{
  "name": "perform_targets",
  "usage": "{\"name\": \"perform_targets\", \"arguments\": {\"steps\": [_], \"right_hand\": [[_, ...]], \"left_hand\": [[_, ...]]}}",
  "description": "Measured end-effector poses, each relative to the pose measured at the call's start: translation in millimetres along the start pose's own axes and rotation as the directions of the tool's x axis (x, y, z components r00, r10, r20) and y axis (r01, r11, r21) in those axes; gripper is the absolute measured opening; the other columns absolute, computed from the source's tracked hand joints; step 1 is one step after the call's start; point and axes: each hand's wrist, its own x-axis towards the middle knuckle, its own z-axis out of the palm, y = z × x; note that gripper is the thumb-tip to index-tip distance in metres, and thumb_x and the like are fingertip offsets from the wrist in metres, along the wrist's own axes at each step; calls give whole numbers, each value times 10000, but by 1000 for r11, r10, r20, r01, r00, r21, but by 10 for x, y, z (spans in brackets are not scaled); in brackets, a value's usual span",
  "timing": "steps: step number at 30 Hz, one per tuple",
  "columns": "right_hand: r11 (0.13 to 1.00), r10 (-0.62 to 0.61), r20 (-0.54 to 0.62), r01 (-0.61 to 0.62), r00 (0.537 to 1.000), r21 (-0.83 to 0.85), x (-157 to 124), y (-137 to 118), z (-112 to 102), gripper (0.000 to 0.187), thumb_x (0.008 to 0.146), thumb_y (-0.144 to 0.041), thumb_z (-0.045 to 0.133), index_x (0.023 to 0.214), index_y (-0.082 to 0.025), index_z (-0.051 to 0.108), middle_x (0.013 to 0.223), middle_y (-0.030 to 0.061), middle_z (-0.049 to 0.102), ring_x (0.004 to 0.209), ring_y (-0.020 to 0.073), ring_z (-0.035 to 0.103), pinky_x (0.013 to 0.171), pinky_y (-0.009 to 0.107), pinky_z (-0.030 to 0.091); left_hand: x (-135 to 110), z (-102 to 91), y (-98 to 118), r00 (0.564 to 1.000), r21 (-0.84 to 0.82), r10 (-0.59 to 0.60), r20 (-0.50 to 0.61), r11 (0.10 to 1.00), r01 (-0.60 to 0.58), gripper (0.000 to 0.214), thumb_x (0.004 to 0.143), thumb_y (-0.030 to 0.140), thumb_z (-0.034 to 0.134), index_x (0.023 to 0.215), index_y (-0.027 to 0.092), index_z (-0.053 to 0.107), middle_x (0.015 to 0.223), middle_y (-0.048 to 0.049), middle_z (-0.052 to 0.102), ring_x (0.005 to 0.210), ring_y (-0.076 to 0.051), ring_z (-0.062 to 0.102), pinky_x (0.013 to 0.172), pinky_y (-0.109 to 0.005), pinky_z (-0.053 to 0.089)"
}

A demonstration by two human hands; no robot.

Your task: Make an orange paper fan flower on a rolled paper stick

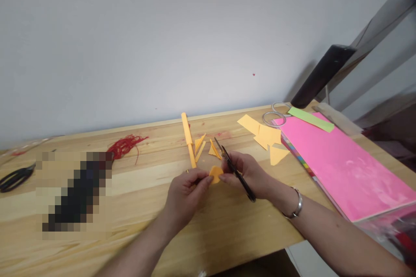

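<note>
Between both hands is a small orange paper piece (216,175), rounded at the top. My left hand (186,191) pinches its left edge with thumb and fingers. My right hand (248,175) is closed, its thumb and finger at the paper's right edge, while black scissors (236,172) rest in the same hand with the blades pointing up and away. Just beyond my left hand lies a rolled orange paper tube (186,132), narrower at its near end. Orange offcuts (199,147) lie beside the tube, near the scissor tips.
Cut orange paper pieces (271,135) lie right of centre. Farther right are a pink paper stack (344,164), a green strip (310,119), wire rings (274,119) and a black cylinder (321,77). Left are red string (125,146), a second pair of scissors (16,178) and a blurred-out dark object (78,194).
</note>
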Motion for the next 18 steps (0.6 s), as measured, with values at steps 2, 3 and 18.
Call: {"name": "perform_targets", "arguments": {"steps": [2, 3, 18], "right_hand": [[1000, 4, 0, -4, 1000, -7, -1, 3, -5, 134, 688, -176, 610, 738, -174, 486, 681, -38, 480, 620, 95, 452, 580, 213, 379], [1000, 4, 4, -4, 1000, -8, -1, 3, -7, 133, 689, -178, 610, 737, -174, 486, 682, -37, 482, 622, 96, 455, 583, 214, 382], [1000, 20, -47, -20, 999, 0, 21, -28, -107, 356, 729, -503, 588, 768, -158, 508, 647, -23, 449, 577, 95, 396, 506, 214, 325]], "left_hand": [[7, 1, -10, 996, -61, -87, 29, 994, 89, 172, 727, 322, 616, 628, 193, 671, 563, 8, 596, 570, -139, 526, 543, -223, 397], [11, 2, -14, 991, -93, -131, 41, 987, 134, 181, 716, 335, 625, 623, 188, 673, 552, 7, 593, 554, -136, 520, 528, -222, 391], [95, -75, -61, 921, -478, -387, -49, 819, 318, 204, 648, 349, 709, 720, 158, 697, 590, -4, 626, 556, -114, 531, 543, -215, 418]]}}
